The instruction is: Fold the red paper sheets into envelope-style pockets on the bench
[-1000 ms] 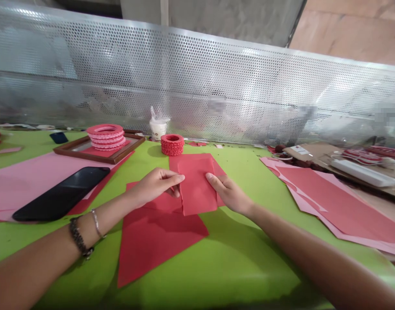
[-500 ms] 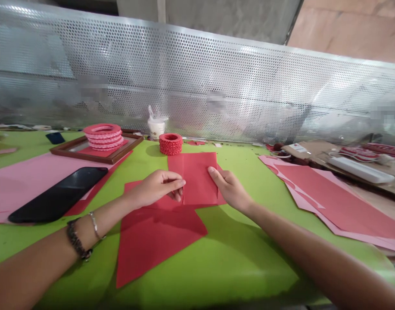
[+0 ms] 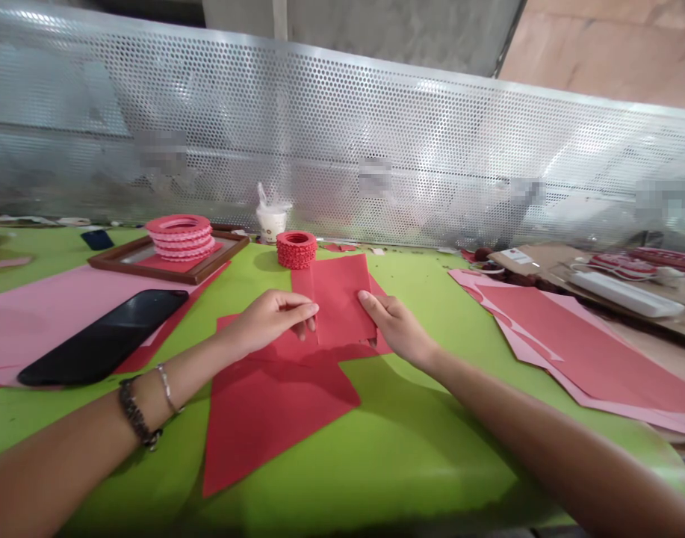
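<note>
A small red paper sheet (image 3: 341,295) is held just above the green table (image 3: 420,441) between both hands. My left hand (image 3: 275,321) pinches its left edge with thumb and fingers. My right hand (image 3: 395,329) grips its right edge. Under them lies a larger red sheet (image 3: 269,407) flat on the table. A red ring-shaped stack (image 3: 296,249) stands just beyond the held sheet.
A black phone (image 3: 104,335) lies on pink paper (image 3: 45,310) at left. A wooden frame (image 3: 168,258) bears pink rings (image 3: 179,233). A white cup (image 3: 272,220) stands by the perforated metal screen (image 3: 376,149). Red and pink sheets (image 3: 589,355) and cardboard lie at right.
The held red sheet got shorter toward me and has shifted slightly away; both hands stayed on its edges and moved little.
</note>
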Tool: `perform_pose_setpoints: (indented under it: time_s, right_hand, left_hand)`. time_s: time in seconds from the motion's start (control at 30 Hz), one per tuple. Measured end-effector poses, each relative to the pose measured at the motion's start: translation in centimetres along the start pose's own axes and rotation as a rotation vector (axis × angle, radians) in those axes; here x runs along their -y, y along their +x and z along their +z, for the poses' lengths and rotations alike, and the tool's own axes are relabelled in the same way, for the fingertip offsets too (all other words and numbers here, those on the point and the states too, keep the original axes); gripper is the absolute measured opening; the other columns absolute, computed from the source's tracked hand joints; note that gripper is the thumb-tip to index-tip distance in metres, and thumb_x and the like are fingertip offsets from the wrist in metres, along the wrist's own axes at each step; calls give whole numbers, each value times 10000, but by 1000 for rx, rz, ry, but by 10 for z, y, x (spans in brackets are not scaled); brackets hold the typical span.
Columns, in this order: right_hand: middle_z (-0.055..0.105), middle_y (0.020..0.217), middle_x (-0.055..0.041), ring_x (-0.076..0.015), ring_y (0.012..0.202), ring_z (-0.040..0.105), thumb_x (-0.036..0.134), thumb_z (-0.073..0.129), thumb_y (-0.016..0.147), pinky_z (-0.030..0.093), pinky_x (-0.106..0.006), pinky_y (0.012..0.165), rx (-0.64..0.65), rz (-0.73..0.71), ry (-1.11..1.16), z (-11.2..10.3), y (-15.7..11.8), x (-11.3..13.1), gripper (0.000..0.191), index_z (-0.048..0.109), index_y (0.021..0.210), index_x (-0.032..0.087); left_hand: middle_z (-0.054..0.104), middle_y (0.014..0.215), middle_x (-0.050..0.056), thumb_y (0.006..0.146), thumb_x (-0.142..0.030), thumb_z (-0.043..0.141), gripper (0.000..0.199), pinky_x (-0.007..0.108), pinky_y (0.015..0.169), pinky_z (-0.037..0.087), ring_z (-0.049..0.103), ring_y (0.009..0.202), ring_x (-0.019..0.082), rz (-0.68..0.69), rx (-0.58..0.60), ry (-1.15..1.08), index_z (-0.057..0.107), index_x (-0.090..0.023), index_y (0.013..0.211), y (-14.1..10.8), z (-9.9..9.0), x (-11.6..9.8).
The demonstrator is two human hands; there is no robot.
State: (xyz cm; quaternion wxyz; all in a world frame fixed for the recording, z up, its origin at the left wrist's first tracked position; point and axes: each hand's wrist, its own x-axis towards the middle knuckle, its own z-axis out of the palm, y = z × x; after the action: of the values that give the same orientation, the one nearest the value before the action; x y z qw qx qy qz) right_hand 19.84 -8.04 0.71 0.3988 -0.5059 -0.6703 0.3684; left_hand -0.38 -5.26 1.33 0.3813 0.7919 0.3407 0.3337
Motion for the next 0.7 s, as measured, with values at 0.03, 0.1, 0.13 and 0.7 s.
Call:
perform_pose_setpoints:
  time_s: [0.03,0.1,0.13,0.7]
  right_hand:
    - [518,488,8,-84,442,478,552,366,849,384,-210,440,1,2,1,0,0,1,470,489,604,170]
    - [487,428,32,-67,374,446,492,367,868,353,-193,392,8,11,-13,1,-1,3,437,454,577,178]
    - [469,399,45,-58,335,414,467,369,873,326,-186,362,12,14,-27,0,-1,4,424,435,566,183]
    - [371,495,68,-44,437,316,239,469,869,259,-203,468,450,-372,-525,-2,-1,1,327,431,552,166]
  left_hand:
    - [575,515,-27,812,-294,458,313,229,603,442,547,511,96,-2,-12,2,569,-165,549,0,0,0]
    - [570,507,-27,815,-301,455,327,229,607,441,542,507,96,-6,-34,13,559,-166,536,0,0,0]
    - [569,507,-25,817,-308,453,334,229,609,442,542,508,97,-10,-35,27,555,-166,533,0,0,0]
    - [674,934,44,853,-299,508,187,370,888,419,599,881,187,515,-130,706,605,-192,973,-9,17,-4]
